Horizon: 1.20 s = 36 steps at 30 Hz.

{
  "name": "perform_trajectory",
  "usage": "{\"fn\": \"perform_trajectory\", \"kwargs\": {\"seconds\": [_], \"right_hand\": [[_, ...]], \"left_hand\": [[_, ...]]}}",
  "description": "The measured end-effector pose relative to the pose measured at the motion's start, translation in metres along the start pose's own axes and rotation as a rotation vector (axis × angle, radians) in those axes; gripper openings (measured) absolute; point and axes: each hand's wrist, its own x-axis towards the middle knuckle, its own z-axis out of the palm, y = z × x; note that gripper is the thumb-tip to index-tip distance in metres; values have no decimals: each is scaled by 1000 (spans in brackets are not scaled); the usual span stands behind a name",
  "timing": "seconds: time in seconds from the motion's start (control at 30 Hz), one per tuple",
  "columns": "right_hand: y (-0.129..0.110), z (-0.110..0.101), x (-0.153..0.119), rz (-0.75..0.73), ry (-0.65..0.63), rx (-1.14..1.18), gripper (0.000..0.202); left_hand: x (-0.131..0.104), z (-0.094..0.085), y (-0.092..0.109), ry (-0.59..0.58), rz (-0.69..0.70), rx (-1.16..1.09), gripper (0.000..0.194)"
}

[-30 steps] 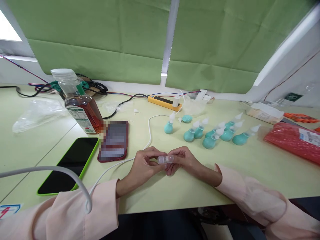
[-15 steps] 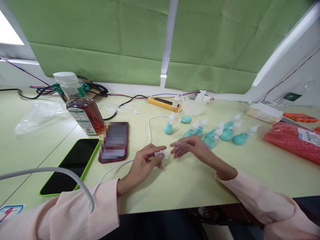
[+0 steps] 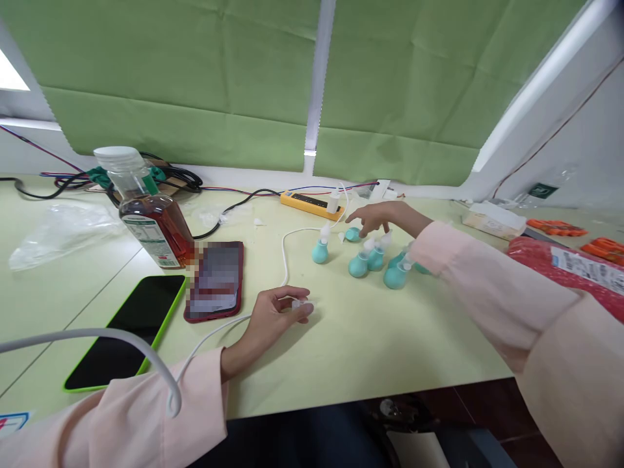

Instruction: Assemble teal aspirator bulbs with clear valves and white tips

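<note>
My left hand point(image 3: 280, 315) is closed, with a small clear plastic piece point(image 3: 298, 303) pinched between thumb and fingers just above the table; its exact shape is partly hidden. Farther off, my right hand point(image 3: 377, 218) is open, fingers apart and pointing down over a teal rubber bulb point(image 3: 351, 234) that lies without a nozzle. Whether the fingertips touch it, I cannot tell. One teal bulb with a clear nozzle point(image 3: 320, 251) stands to the left. Several more, such as the nearest nozzle-topped bulb point(image 3: 394, 277), sit below my right forearm, which hides some of them.
A yellow power strip point(image 3: 312, 205) lies at the back, with a white cable point(image 3: 283, 260) running from it. On the left are a bottle of reddish liquid point(image 3: 158, 227), a red-cased phone point(image 3: 217, 279) and a green-cased phone point(image 3: 129, 331). A red bubble-wrap package point(image 3: 531, 260) is at right.
My right hand has moved away from beside my left hand, forward to the nozzle-less teal bulb. My left hand keeps its pinch on the clear piece. The whole view has shifted slightly.
</note>
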Motion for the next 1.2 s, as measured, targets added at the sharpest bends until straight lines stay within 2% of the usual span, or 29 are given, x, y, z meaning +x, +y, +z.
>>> {"fn": "perform_trajectory", "kwargs": {"seconds": [0.1, 0.2, 0.33, 0.5, 0.57, 0.63, 0.77, 0.87, 0.9, 0.97, 1.03, 1.07, 1.13, 1.2], "right_hand": [[2, 13, 13, 59, -235, -47, 50], [0, 19, 17, 44, -244, -70, 51], [-5, 22, 17, 37, -242, -114, 34], [-13, 6, 10, -21, -159, -139, 28], [-18, -7, 1, -62, -70, -142, 28], [-26, -21, -14, -95, 83, -149, 26], [-54, -41, -68, -155, 598, -68, 19], [-84, -36, -112, -250, 892, 104, 18], [-93, -29, -123, -307, 909, 213, 20], [-106, -5, -135, -430, 748, 486, 20], [-113, 28, -135, -457, 492, 718, 19], [-113, 46, -132, -423, 395, 819, 17], [-112, 78, -122, -323, 321, 1065, 16], [-108, 100, -113, -219, 242, 1296, 14]], "left_hand": [[1, 0, 0, 9, -49, -7, 27], [2, 0, -2, -9, -65, -20, 27], [3, -1, -5, -36, -27, -2, 26], [2, 0, -5, -32, -6, 5, 30], [2, 0, -6, -1, 0, -4, 33], [3, -1, -6, 16, 20, 13, 30], [2, -1, -5, 12, 19, 64, 24], [-1, 0, -3, 2, 47, 60, 28], [-1, 1, -3, -9, 62, 58, 30], [-4, 2, -3, -34, 91, 44, 33], [-5, 3, -5, -48, 120, 4, 29], [-6, 3, -6, -49, 135, -21, 25], [-6, 4, -8, -49, 161, -62, 24], [-6, 3, -10, -46, 164, -56, 29]]}}
